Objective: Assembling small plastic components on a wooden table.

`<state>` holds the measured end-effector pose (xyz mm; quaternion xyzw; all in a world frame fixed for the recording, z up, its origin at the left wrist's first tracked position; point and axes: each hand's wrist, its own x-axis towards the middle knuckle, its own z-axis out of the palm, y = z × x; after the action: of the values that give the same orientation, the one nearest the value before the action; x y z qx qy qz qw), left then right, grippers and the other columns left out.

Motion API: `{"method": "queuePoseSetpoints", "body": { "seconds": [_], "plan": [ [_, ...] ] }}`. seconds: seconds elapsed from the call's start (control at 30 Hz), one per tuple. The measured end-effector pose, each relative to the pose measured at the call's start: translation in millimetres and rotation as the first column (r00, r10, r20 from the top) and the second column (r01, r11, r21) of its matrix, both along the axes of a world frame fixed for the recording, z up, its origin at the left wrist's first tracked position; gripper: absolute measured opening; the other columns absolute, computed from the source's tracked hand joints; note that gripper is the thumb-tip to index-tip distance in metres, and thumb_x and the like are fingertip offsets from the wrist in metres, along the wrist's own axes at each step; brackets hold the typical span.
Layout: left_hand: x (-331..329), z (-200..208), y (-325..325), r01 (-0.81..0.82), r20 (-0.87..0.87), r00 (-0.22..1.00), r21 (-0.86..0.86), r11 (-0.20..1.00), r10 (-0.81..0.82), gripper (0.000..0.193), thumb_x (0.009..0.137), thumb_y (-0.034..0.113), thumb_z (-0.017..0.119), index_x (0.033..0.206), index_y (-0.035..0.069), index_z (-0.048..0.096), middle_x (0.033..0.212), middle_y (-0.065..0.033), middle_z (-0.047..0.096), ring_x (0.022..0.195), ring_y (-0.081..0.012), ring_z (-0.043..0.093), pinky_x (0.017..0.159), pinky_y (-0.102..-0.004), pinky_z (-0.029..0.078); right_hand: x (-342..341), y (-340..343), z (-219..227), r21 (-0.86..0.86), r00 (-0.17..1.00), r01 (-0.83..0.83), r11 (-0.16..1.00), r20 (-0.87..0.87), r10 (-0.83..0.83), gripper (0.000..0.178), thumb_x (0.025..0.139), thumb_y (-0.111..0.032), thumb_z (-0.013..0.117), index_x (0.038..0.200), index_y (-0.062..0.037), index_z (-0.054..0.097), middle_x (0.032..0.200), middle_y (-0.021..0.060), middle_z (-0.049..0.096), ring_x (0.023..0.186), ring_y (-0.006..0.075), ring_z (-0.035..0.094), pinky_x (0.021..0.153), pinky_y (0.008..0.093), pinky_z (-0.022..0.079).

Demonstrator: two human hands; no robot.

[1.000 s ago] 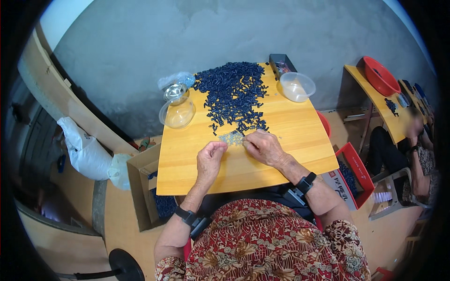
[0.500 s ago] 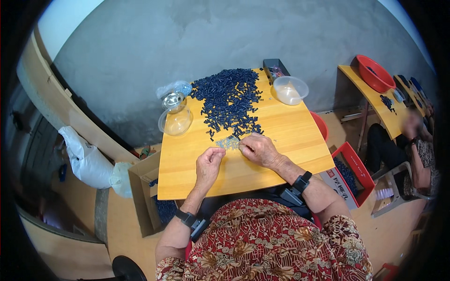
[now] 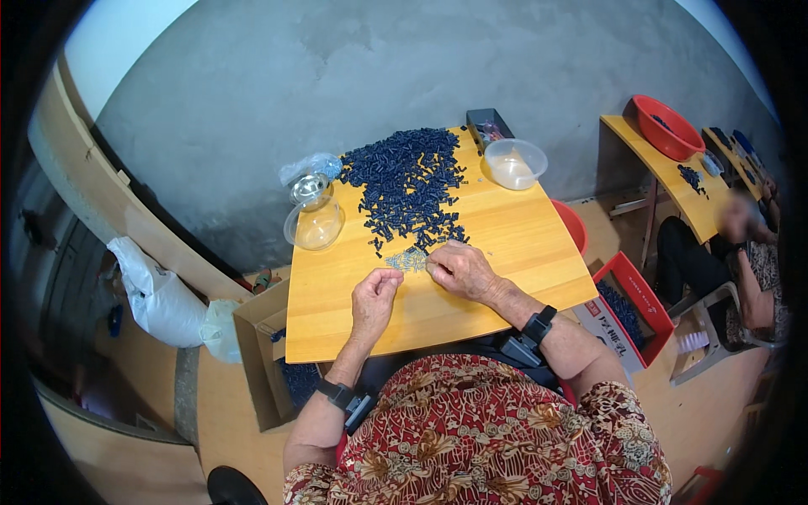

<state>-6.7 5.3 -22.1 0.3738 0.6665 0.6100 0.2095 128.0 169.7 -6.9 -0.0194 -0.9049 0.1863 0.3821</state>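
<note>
On the wooden table (image 3: 505, 252) lies a small heap of tiny silvery metal pieces (image 3: 406, 260), perhaps pins or screws. My right hand (image 3: 463, 269) is at the heap's right edge, its fingers curled and thumb and forefinger pinched together. Just in front and to the left, my left hand (image 3: 374, 299) is closed, with thumb and fingertips pressed together. Whatever either pinch holds is too small or hidden to make out. Beyond the heap spreads a large pile of short dark blue tubular parts (image 3: 404, 172).
Clear plastic bowls stand left (image 3: 315, 225) and right (image 3: 515, 165) of the pile, with a metal bowl (image 3: 309, 187) and a dark tray (image 3: 488, 126) farther back. A cardboard box (image 3: 259, 358) and a red-lined box (image 3: 644, 290) flank the table. A person (image 3: 749, 261) sits at right.
The whole view has shifted slightly. Both hands keep nearly the same place and closed pose over the table.
</note>
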Motion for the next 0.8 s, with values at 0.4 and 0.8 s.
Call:
{"method": "queuePoseSetpoints", "body": {
  "seconds": [0.4,0.8],
  "plan": [
    [3,5,-1,-0.004,0.021,1.0,0.018,1.0,0.004,0.013,0.091,0.004,0.053,0.096,-0.003,0.063,0.09,-0.0059,0.066,0.086,-0.0115,0.061,0.079,-0.0237,0.048,8,8,19,-0.148,0.996,0.072,0.986,0.059,-0.064,0.009,0.08,-0.011,0.058,0.078,-0.003,0.062,0.076,0.0119,0.063,0.071,0.0281,0.061,0.065,0.0376,0.05],
    [2,7,-2,-0.014,-0.022,1.0,-0.032,0.999,0.014,0.013,0.091,0.005,0.054,0.096,-0.001,0.064,0.088,-0.0035,0.067,0.083,-0.0084,0.06,0.076,-0.0217,0.047,37,71,61,-0.621,0.982,0.187,0.761,0.105,-0.156,0.016,0.085,-0.015,0.058,0.082,0.0008,0.063,0.067,0.0034,0.06,0.064,0.0082,0.054,0.06,0.0258,0.045]
  ]
}}
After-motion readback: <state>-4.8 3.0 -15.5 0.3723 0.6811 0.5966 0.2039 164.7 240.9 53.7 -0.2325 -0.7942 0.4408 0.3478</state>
